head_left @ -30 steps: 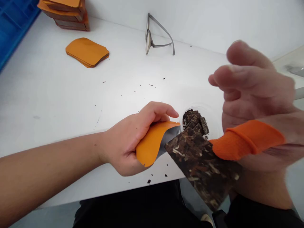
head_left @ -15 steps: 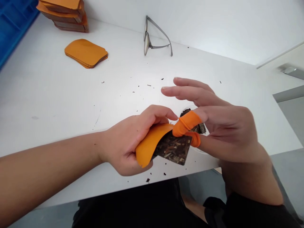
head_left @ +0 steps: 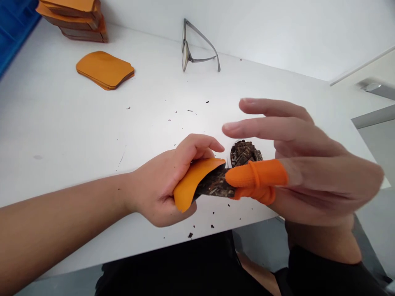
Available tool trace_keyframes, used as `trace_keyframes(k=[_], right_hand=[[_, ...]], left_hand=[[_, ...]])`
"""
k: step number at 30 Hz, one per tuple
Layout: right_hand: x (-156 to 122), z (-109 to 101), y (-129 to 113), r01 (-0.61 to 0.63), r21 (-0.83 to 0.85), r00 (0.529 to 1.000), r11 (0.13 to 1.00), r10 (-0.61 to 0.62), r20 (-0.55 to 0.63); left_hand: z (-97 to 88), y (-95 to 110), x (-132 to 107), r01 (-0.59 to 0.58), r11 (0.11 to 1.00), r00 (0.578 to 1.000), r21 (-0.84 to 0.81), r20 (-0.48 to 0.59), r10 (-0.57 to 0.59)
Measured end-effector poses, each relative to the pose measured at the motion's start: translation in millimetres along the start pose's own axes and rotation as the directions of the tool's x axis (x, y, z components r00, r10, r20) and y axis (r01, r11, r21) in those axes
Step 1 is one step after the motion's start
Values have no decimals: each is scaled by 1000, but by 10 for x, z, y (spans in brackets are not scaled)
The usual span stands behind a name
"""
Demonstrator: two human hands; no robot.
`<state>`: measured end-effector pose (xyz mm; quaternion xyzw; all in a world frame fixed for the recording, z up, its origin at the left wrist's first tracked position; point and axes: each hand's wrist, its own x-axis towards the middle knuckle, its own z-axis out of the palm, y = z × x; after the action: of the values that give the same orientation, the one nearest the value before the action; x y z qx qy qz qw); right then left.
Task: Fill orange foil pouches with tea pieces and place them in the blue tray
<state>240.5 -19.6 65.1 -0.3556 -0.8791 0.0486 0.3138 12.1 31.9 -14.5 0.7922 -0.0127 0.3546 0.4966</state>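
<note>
Head view, looking down at a white table (head_left: 77, 123). Your left hand (head_left: 154, 185) sits at the near centre, its fingers curled and clenched around an orange pouch (head_left: 188, 181), which bends into a curve under their grip. Your right hand (head_left: 311, 172) is at the right, slightly blurred. Two of its fingers, sheathed in orange finger cots (head_left: 256, 173), pinch the right end of a dark pressed slab (head_left: 214, 185) flecked with pale stems, while two bare fingers (head_left: 271, 127) stand spread and released above it.

The slab lies between your hands. Its left end passes beneath the pouch's lip, and how far it reaches inside is hidden. So far, the slab is only partly covered, and its right part remains exposed.

Just beyond the slab, a heap of dark broken pieces (head_left: 243, 153) lies in a clear dish; the pieces are too jumbled to count. Counted: one slab, one pouch in hand, two cots and two further pouch stacks, the nearer (head_left: 105, 70) and the far-left (head_left: 75, 24). One pair of glasses (head_left: 194, 51) lies folded open at the far edge, and one blue crate (head_left: 12, 33) stands at far left.
</note>
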Motion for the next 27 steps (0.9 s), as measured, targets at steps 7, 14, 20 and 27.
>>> trace_keyframes(k=[7, 14, 20, 27], right_hand=[[69, 77, -23, -103, -198, 967, 975, 145, 210], [72, 42, -16, -7, -115, 990, 993, 23, 139], [51, 128, 99, 116, 83, 993, 990, -119, 28], [30, 117, 54, 132, 116, 982, 984, -145, 119]], left_hand=[[-29, -23, 25, -35, 998, 999, 57, 8, 35], [-16, -34, 18, -10, 1000, 1000, 8, 6, 10], [3, 29, 8, 98, 994, 995, 44, -21, -97], [44, -8, 6, 71, 997, 996, 5, -54, -71]])
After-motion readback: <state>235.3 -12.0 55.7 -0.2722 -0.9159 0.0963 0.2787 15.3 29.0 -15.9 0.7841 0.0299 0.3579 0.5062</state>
